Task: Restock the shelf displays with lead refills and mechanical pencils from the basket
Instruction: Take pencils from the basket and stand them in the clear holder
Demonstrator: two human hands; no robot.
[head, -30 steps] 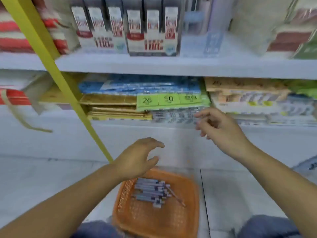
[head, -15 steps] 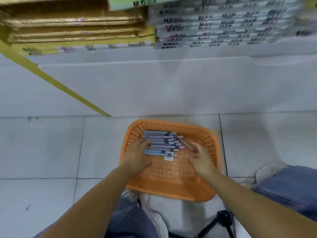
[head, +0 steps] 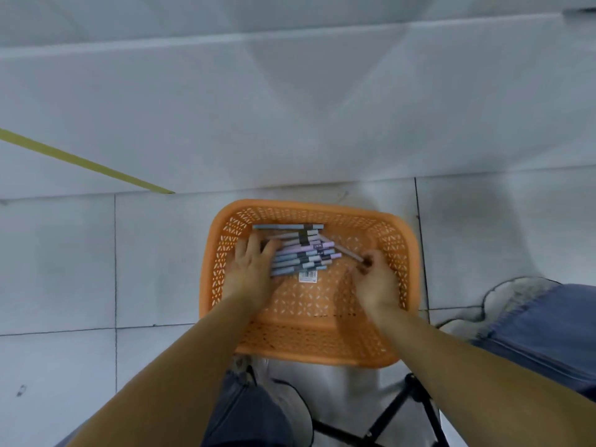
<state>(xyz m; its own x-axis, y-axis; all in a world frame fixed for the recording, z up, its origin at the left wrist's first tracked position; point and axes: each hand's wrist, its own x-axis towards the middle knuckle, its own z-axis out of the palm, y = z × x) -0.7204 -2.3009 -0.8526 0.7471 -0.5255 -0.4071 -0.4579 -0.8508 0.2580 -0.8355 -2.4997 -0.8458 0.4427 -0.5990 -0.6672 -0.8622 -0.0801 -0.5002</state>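
Both hands in basket.
Pile runs nine-to-three; left hand flat on it, right hand pinches stray pencil.

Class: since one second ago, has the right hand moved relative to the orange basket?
Yes. The right hand has come down from the shelf into the orange basket, at its right side, pinching a loose pencil.
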